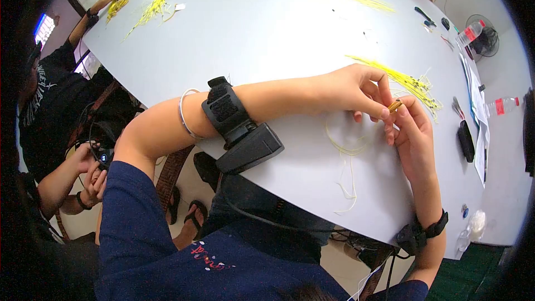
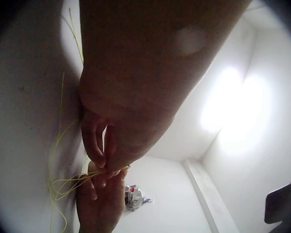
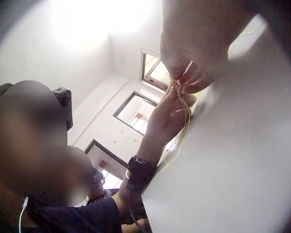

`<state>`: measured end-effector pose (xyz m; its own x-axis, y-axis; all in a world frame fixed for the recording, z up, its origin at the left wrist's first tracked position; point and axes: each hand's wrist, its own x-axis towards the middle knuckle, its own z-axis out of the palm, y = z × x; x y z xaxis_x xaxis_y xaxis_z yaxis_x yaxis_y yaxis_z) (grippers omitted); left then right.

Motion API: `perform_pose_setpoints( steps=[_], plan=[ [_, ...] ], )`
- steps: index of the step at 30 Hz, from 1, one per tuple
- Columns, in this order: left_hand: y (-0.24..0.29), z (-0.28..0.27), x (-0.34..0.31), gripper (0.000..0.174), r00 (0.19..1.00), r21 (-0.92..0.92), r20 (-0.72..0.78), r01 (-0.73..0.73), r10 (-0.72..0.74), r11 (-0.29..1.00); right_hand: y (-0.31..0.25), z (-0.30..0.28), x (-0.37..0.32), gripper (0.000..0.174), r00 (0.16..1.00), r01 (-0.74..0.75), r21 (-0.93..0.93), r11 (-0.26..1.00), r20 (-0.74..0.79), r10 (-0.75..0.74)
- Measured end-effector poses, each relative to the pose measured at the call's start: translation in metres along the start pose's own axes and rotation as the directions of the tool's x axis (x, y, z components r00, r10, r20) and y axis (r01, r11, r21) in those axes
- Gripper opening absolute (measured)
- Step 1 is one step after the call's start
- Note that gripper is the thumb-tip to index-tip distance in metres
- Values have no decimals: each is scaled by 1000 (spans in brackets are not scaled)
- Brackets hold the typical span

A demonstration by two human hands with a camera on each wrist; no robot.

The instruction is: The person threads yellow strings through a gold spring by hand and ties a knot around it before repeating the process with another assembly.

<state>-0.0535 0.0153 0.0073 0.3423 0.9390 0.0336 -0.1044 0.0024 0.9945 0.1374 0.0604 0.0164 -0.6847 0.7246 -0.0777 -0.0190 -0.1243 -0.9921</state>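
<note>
A small golden-brown coiled piece (image 1: 395, 106) is pinched between the two hands above the table, in the head view. My left hand (image 1: 356, 90) holds its left end with thumb and finger; my right hand (image 1: 413, 128) grips the other end from the right. Thin yellow strands (image 1: 352, 173) lie below the hands on the table. The left wrist view shows yellow strands (image 2: 72, 180) looping out from between the fingers, and in the right wrist view such strands (image 3: 188, 114) hang from the fingertips. Finger contact is partly hidden there.
A bundle of yellow strands (image 1: 404, 81) lies just beyond the hands on the white table (image 1: 267, 28). More bundles (image 1: 161, 0) lie at the far side. Bottles (image 1: 501, 106), a black case (image 1: 466, 141) and papers (image 1: 473, 92) are on the right. Other people sit around the table.
</note>
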Motion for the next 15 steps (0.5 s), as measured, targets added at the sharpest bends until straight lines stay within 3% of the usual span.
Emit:
perform_pose_setpoints(
  steps=[15],
  plan=[
    [0,0,0,21,1000,-6,-12,0,0,1000,0,-1,1,13,1000,-3,1,1000,7,3]
  ],
)
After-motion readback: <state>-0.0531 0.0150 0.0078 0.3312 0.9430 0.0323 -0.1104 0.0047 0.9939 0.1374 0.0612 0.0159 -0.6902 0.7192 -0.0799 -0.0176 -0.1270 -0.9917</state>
